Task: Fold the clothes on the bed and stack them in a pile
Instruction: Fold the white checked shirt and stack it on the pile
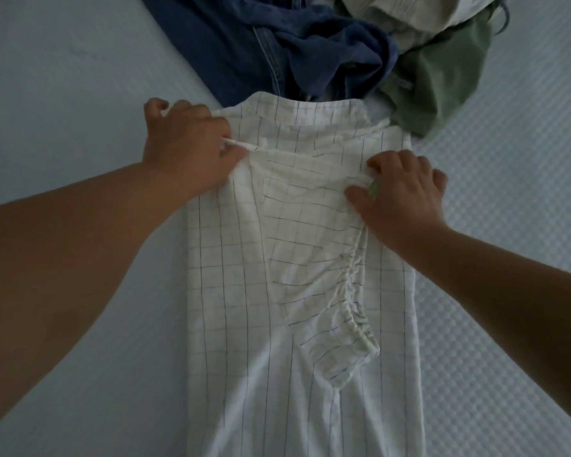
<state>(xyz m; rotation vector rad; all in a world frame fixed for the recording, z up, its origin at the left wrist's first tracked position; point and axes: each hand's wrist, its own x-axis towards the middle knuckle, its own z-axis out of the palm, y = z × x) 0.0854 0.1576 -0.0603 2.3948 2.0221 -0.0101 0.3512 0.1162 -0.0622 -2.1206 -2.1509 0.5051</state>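
I am working on the white checked garment, which is lying lengthwise on the bed, its far edge just touching the heap of unfolded clothes. A sleeve with a gathered cuff is lying folded in across the middle. My left hand is pinching the left edge near a thin white tie, fingers curled round the cloth. My right hand is gripping the bunched fabric at the right shoulder, thumb pressing from below.

To do this fold well, I am thinking both edges need pulling taut and parallel, the sleeve smoothed flat before doubling the length over; the gathered cuff looks likely to lump otherwise. The blue garments and the green one beyond are waiting, crumpled; I should be keeping this piece apart from them.
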